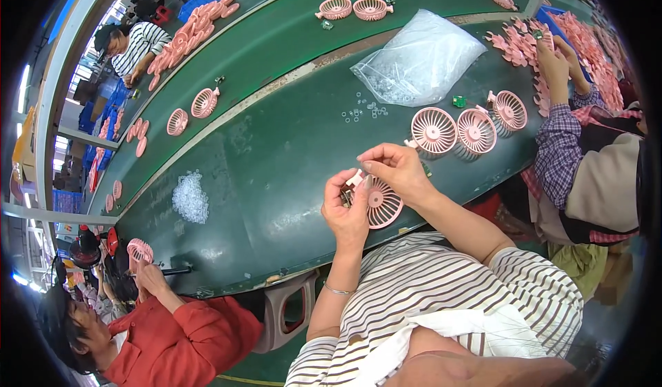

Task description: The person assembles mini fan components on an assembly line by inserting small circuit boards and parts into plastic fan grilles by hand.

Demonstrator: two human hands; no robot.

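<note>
A round pink fan housing [387,206] with a slatted grille is held just above the near edge of the green table. My left hand [347,216] is closed round its neck end, where a pale small part and a dark bit show between the fingers. My right hand [403,172] is closed in a pinch at the same neck; what its fingertips hold is too small to make out. A green circuit board [426,169] peeks out beside the right wrist. Right of my hands rest three pink fan housings [434,132], with another green board [459,102] next to them.
Beyond my hands lie a clear plastic bag [424,56] of small rings and scattered clear rings [365,111]. A ring heap [190,197] sits leftward. A green conveyor [276,49] carries pink housings. Co-workers sit left, in a red sleeve [207,332], and right, in a checked sleeve [560,142].
</note>
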